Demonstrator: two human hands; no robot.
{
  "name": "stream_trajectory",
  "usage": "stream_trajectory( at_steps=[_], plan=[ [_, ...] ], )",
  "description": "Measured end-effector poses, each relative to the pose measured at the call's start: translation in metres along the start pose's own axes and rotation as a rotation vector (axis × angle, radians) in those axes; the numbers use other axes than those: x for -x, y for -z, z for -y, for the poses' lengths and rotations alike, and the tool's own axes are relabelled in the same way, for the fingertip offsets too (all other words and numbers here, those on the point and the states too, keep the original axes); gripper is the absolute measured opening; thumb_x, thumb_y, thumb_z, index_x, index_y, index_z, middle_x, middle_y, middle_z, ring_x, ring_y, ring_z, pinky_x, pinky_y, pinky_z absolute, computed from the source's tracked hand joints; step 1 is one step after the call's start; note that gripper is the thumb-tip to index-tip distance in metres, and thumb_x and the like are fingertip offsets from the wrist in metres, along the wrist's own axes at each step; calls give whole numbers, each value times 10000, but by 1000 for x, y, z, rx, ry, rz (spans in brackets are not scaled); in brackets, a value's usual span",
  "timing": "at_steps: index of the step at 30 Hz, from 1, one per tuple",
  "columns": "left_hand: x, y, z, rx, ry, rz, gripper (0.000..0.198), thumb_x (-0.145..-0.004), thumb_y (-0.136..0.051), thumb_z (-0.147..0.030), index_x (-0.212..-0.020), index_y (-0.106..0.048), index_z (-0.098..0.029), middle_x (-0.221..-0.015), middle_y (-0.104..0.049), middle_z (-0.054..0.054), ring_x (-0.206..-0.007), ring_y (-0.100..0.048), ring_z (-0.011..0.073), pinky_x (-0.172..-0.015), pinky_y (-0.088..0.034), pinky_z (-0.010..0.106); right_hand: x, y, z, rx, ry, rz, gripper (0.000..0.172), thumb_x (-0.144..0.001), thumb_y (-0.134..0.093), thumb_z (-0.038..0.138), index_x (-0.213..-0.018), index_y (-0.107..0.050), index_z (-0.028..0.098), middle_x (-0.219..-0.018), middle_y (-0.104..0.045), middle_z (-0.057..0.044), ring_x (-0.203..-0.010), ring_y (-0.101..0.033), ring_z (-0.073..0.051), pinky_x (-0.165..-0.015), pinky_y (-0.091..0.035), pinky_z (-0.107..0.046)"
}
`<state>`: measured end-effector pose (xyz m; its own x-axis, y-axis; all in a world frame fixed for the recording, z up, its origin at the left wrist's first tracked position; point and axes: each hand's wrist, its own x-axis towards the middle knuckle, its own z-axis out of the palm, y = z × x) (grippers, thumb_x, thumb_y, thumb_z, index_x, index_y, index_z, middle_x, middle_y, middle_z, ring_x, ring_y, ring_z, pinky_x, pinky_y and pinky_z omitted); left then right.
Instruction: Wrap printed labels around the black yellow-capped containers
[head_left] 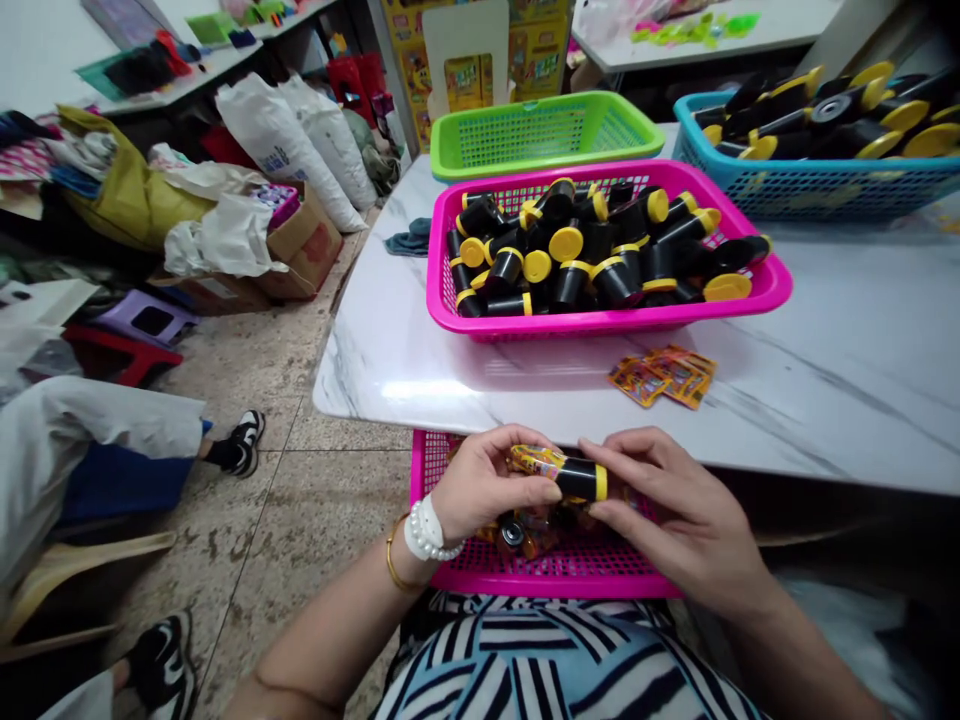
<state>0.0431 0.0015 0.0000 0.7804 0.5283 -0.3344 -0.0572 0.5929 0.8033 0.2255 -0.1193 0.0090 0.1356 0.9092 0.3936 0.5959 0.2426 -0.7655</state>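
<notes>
My left hand point(491, 485) pinches a small black plastic canister point(580, 479) with a yellow lid, held sideways above my lap. A shiny printed orange-yellow wrapper point(537, 460) is at the canister's left end; whether it wraps round it or lies against it I cannot tell. The fingertips of my right hand point(686, 515) close around the lid end, thumb below and forefinger above. Under both hands a pink basket point(555, 582) holds orange printed pieces and dark round ones, partly hidden. On the table, printed orange packets point(664, 376) lie in a small spread pile.
A pink basket point(600, 322) full of yellow-lidded black canisters stands on the marbled table point(450, 375). Behind it are a green basket point(547, 135) and a blue basket point(825, 190) of larger black pieces. To the left, a seated person's leg point(97, 420), sacks and boxes occupy the floor.
</notes>
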Motion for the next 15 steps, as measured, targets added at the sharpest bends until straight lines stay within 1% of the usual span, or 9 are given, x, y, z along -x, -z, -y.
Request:
stream_trajectory(
  at_steps=[1, 3, 5, 7, 9, 11, 13, 14, 15],
  plan=[
    [0, -1, 0, -12, -7, -8, 391, -639, -929, -200, -948, -698, -140, -819, -719, 30, -671, -668, 112, -635, -561, 221, 1, 0, 0, 7, -6, -4, 519, -899, -706, 192, -1402, -624, 290, -1058, -647, -73, -899, -676, -184, -760, -598, -302],
    [-2, -3, 1, -17, -27, -13, 363, -644, -924, -195, -925, -701, -147, -804, -709, 17, -655, -650, 98, -629, -540, 209, 4, 0, -2, 14, -15, -44, 560, -876, -731, 161, -1407, -599, 283, -1059, -661, -73, -888, -669, -186, -772, -594, -321],
    [-3, -6, 3, 6, -46, -10, 355, -661, -916, -208, -940, -701, -162, -791, -699, 7, -625, -634, 93, -603, -525, 209, 5, 0, -3, 27, 11, -88, 527, -845, -754, 124, -1333, -627, 276, -1051, -668, -67, -917, -667, -196, -818, -591, -349],
    [-3, -8, 4, 33, -50, -9, 363, -692, -900, -240, -996, -711, -177, -800, -700, 7, -620, -636, 102, -592, -528, 221, 4, 0, -3, 62, 72, -116, 471, -819, -764, 87, -1238, -661, 275, -1045, -675, -61, -960, -672, -207, -856, -591, -363],
    [-3, -9, 6, 39, -44, -19, 360, -718, -883, -269, -1030, -728, -179, -827, -711, 19, -645, -649, 113, -607, -537, 233, 1, -2, -3, 104, 125, -107, 448, -812, -761, 69, -1200, -676, 278, -1048, -683, -59, -957, -685, -204, -842, -603, -351],
    [-3, -11, 8, 13, -56, -39, 341, -706, -892, -260, -1000, -749, -165, -862, -727, 35, -702, -661, 119, -663, -543, 236, -2, -5, -2, 124, 165, -86, 423, -821, -749, 70, -1183, -691, 280, -1034, -699, -57, -930, -703, -200, -812, -617, -335],
    [-3, -12, 8, -25, -68, -44, 314, -682, -905, -233, -949, -765, -148, -877, -732, 42, -743, -655, 113, -717, -535, 226, -5, -8, -1, 123, 176, -74, 400, -827, -738, 75, -1168, -705, 283, -1002, -720, -52, -899, -721, -200, -792, -627, -327],
    [-2, -11, 8, -39, -66, -41, 322, -677, -907, -228, -956, -769, -145, -884, -731, 45, -749, -651, 111, -728, -531, 224, -6, -10, -1, 118, 171, -74, 393, -829, -736, 80, -1163, -710, 285, -988, -730, -50, -886, -728, -202, -784, -632, -328],
    [-2, -10, 8, -45, -56, -34, 361, -681, -906, -237, -1003, -768, -147, -895, -729, 48, -745, -649, 113, -724, -532, 226, -6, -11, -1, 116, 162, -77, 390, -828, -737, 86, -1160, -714, 289, -979, -737, -49, -879, -733, -205, -778, -635, -332]
  ],
)
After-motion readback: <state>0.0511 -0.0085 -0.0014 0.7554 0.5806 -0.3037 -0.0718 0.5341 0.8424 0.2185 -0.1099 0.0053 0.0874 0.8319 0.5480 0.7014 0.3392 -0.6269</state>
